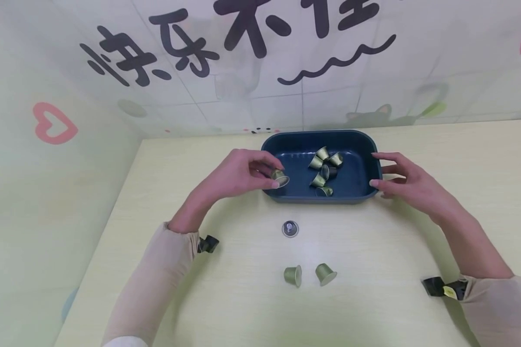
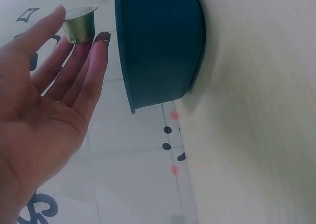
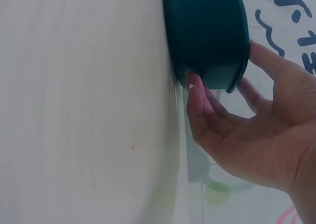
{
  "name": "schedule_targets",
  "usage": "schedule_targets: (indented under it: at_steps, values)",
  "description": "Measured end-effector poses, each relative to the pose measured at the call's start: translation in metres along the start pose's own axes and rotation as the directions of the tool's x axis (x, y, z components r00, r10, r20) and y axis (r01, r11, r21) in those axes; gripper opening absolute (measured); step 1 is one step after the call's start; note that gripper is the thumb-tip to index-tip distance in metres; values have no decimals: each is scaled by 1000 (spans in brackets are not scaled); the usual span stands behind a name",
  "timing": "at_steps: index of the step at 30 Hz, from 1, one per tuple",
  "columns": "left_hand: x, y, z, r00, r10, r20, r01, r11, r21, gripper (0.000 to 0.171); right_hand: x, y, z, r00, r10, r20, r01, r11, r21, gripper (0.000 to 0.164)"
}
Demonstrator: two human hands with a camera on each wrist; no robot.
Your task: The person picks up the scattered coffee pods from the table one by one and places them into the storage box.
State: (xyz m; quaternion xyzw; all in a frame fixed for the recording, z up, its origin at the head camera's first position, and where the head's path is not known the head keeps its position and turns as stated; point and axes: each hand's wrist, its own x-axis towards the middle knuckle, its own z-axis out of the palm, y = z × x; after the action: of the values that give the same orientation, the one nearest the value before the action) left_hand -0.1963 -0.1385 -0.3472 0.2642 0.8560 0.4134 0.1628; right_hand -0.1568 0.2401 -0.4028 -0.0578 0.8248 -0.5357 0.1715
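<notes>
Capsule (image 1: 281, 179) is pinched between left hand's (image 1: 248, 172) thumb and fingers, above tray's (image 1: 312, 199) left end; tray's right end is gripped by right hand (image 1: 405, 182). Likely light, smooth, easily dented; best held gently by sides.

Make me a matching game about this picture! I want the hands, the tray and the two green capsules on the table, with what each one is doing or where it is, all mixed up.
Things:
1. left hand
2. right hand
3. tray
4. two green capsules

Matches:
A. grips the tray at its end
B. lying on the table, in front of the tray
C. holds one green capsule
D. dark blue, with several capsules inside

Right pairs:
1-C, 2-A, 3-D, 4-B
</notes>
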Motion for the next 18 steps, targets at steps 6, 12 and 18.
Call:
schedule_targets:
  at_steps: [6, 12, 18]
  values:
    - [11, -3, 0, 1000, -1, -11, 1, 999, 49, 28, 0, 0, 0, 1000, 4, 0, -4, 1000, 6, 65]
    - [22, -6, 0, 1000, -7, -16, 8, 998, 68, 30, 1, 0, 1, 1000, -7, 5, 7, 1000, 24, 65]
    - [29, -7, 2, 1000, 19, 13, -20, 998, 60, 35, 0, 0, 1, 1000, 3, -2, -3, 1000, 18, 64]
